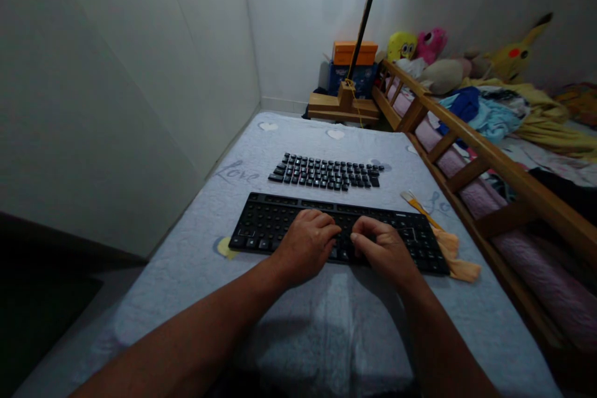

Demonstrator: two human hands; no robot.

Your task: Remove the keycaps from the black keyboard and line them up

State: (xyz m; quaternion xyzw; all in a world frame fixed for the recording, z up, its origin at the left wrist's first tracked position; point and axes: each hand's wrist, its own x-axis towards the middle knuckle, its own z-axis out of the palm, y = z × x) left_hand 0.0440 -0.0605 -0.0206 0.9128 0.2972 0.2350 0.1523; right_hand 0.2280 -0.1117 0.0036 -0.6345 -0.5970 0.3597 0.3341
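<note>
A black keyboard (289, 230) lies across the bed in front of me, with most of its keycaps off and a few still along its bottom row. My left hand (306, 241) rests over its middle, fingers curled and pressed together; whatever is under the fingertips is hidden. Just beside it, my right hand (383, 247) is closed in a pinch, thumb against index finger, low over the keyboard. Anything in that pinch is too small to make out. Beyond the keyboard, loose black keycaps (321, 173) are laid out in rows on the sheet.
A brush (413, 200) and an orange cloth (459, 264) lie at the keyboard's right end. A wooden bed rail (466, 143) borders the right side of the patterned sheet (196, 311). A wall stands left; a wooden stand (345, 102) and boxes (354, 51) are behind.
</note>
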